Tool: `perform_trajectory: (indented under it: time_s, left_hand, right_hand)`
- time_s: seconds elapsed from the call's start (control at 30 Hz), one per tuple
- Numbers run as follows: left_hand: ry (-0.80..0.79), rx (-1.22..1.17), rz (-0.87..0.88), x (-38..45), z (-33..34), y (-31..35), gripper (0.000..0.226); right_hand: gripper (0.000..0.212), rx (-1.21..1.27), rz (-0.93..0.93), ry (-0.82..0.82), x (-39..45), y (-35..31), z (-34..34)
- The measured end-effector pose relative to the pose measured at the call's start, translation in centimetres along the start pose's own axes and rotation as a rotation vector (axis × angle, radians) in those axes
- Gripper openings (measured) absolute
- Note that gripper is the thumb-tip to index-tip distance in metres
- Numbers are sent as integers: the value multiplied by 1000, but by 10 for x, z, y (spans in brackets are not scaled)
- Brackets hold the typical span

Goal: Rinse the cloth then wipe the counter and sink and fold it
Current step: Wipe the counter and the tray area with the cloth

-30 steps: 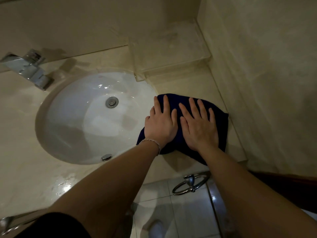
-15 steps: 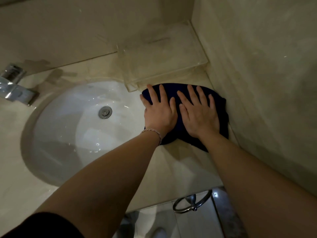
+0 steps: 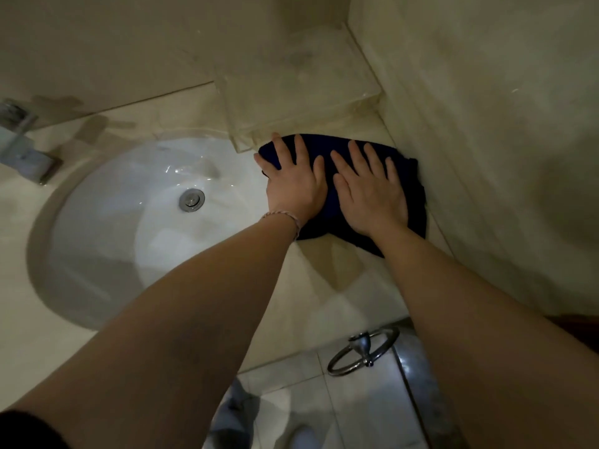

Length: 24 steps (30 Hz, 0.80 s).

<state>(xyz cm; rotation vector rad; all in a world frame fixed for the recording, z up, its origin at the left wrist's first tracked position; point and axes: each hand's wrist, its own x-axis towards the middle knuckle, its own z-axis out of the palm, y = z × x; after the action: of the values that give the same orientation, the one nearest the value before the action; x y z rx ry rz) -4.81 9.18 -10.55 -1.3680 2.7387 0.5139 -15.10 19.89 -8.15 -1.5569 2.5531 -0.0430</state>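
One chrome faucet (image 3: 19, 140) at far left; one white sink (image 3: 129, 228) with one drain (image 3: 192, 199); the left hand (image 3: 293, 183) and right hand (image 3: 369, 189), two in all, lie flat with fingers spread on one dark blue cloth (image 3: 411, 189); it lies on the counter (image 3: 324, 286) against the right wall (image 3: 486, 124), long axis running left to right.

Head-worn view, downward over counter (image 3: 324, 306)
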Motion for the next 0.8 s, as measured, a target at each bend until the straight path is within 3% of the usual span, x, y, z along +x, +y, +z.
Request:
perform_trajectory:
  time_s: [0.1,0.23,0.33,0.6,0.8]
  left_hand:
    - [94,-103,17,-26,-6,2,64]
    - [18,-185,92,-65,-1,-11,65]
    - [-18,-125,75,-93,-3,-12,65]
    - [65,118,63,-143,8,-11,65]
    - [44,133,58,-168,13,-10,64]
  right_hand:
    - [55,-10,23,-4,-25,-6,4]
    - [56,-17,32,-22,-64,-12,6]
    - [56,-16,35,-40,-89,-17,9]
    - [57,-23,34,-35,-132,-26,18]
    - [60,-22,20,5,-158,-29,24]
